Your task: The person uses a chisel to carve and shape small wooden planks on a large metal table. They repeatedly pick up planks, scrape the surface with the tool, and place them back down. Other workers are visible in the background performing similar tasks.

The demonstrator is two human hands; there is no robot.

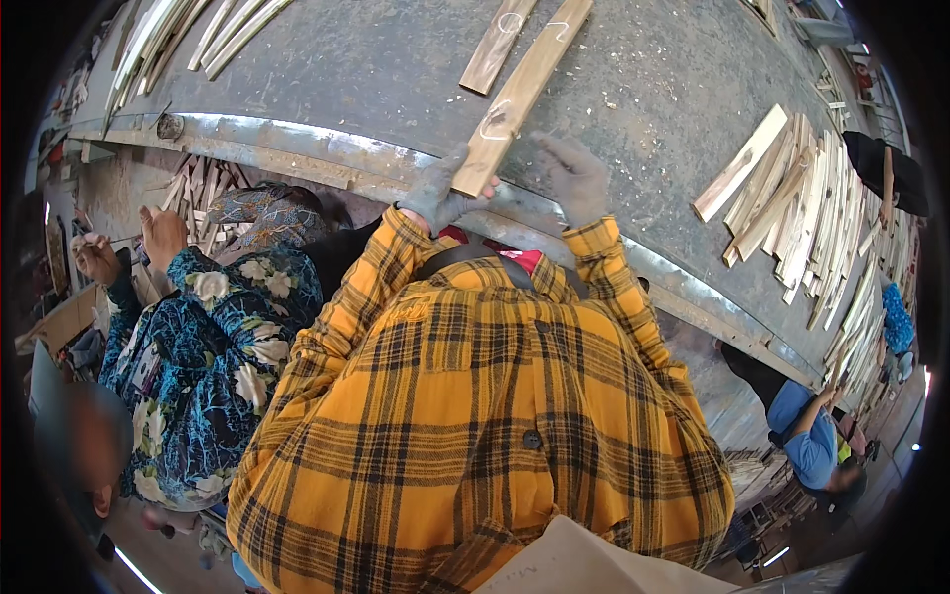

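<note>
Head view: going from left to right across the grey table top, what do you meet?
Bundle of thin slats at the far left → short plank → long plank held at its near end by the gloved left hand → gloved right hand → big pile of slats.

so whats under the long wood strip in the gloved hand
The long wood strip lies on the grey table. The left hand grips its near end; the underside there is hidden. The right hand rests beside it.
</note>
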